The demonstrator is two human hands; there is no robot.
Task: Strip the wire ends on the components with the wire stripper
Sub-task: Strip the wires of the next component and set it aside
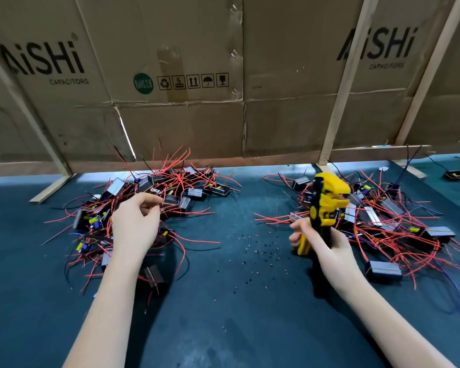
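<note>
**Picking the next component**

Under the left hand lies the left pile of components, red and black wires tangled; its thumb and fingers pinch at a red wire, though exactly which lead I cannot tell. Beside the right hand sits the right pile. That hand grips the stripper upright, handles wrapped. Best to draw one component free by its body, then feed a single wire end squarely into the jaws. Between the hands, insulation bits dot the mat.

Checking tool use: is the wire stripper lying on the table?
No, the right hand grips the yellow wire stripper by its handles and holds it upright above the table.
</note>
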